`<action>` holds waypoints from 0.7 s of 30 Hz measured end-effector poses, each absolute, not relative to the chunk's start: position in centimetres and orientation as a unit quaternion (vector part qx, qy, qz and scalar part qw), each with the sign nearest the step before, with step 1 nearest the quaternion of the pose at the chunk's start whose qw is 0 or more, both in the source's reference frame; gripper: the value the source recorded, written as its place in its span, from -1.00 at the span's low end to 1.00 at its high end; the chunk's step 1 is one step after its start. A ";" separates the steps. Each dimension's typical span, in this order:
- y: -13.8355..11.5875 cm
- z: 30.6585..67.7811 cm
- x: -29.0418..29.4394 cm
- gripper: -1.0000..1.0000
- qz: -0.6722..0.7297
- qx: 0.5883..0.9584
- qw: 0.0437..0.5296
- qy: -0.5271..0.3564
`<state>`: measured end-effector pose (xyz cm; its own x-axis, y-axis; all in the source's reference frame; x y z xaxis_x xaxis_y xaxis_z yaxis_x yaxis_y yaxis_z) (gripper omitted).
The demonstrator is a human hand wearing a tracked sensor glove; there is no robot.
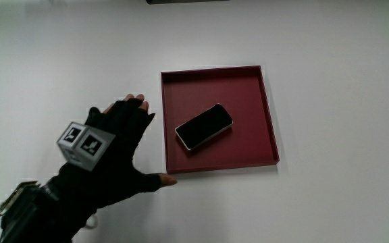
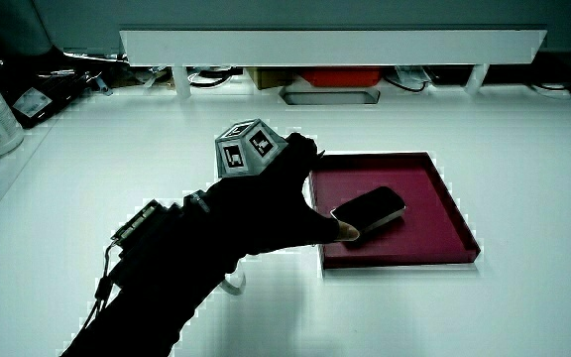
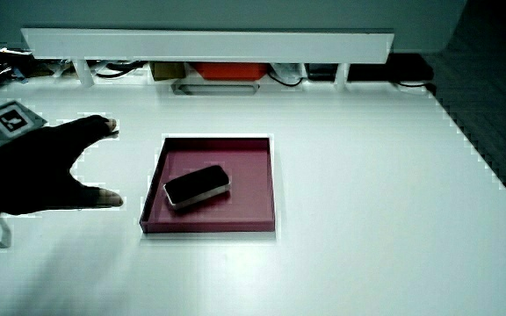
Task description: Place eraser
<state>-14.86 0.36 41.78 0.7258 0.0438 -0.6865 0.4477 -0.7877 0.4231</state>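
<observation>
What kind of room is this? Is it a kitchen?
Probably not a kitchen; more likely a lab or office workbench. A plain white table holds a red tray with an eraser in it, and a low partition has cables and boxes under it.

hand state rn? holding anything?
Hand: open, fingers spread, holding nothing, beside the red tray. The eraser lies in the tray.

A glossy black eraser (image 1: 204,126) lies in a matt tray (image 1: 267,115) (smooth white table (image 1: 329,74)).

Black fingerless glove on hand (image 1: 117,152); white patterned cube (image 1: 84,142).
</observation>
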 end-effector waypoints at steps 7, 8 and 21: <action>-1.3 43.7 -12.8 0.00 -0.326 0.883 0.318 0.113; -1.5 44.4 -12.6 0.00 -0.335 0.881 0.314 0.115; -3.2 48.9 -9.1 0.00 -0.266 0.899 0.332 0.101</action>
